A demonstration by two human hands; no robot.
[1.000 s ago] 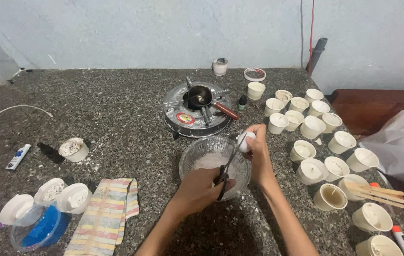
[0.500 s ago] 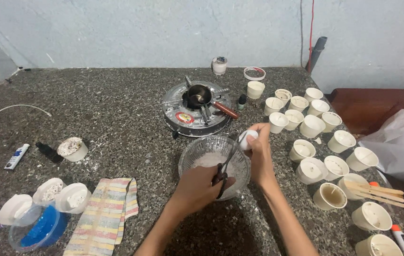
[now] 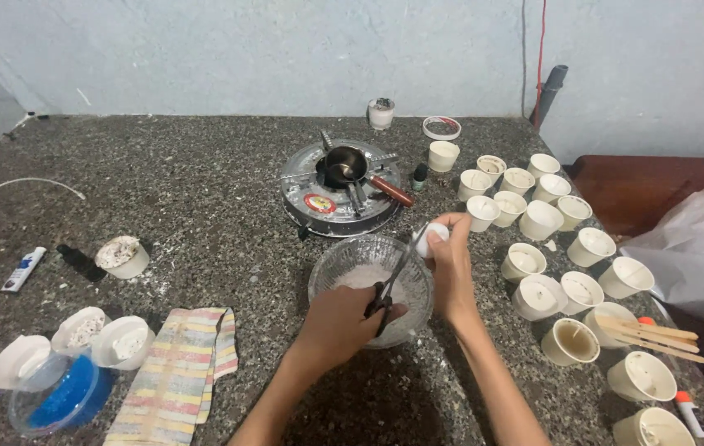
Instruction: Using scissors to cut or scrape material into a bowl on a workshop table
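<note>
My left hand (image 3: 342,325) grips the black handles of a pair of scissors (image 3: 391,280) whose blades point up and to the right. My right hand (image 3: 449,263) holds a small white cup (image 3: 429,240) at the blade tips, over the right rim of a clear glass bowl (image 3: 329,266). The bowl holds white flaky material and stands on the dark speckled stone counter (image 3: 203,206), just in front of a small round gas burner (image 3: 339,192) that carries a little black pot.
Several white cups (image 3: 540,218) with pale filling crowd the right side, beside wooden sticks (image 3: 649,334) and a white plastic bag (image 3: 697,246). At left lie a striped cloth (image 3: 172,377), a blue lidded tub (image 3: 59,399), small white containers (image 3: 123,257) and a white cable (image 3: 5,195).
Both hands stay over the bowl with the scissors against the small cup; only slight shifts of the hands show.
</note>
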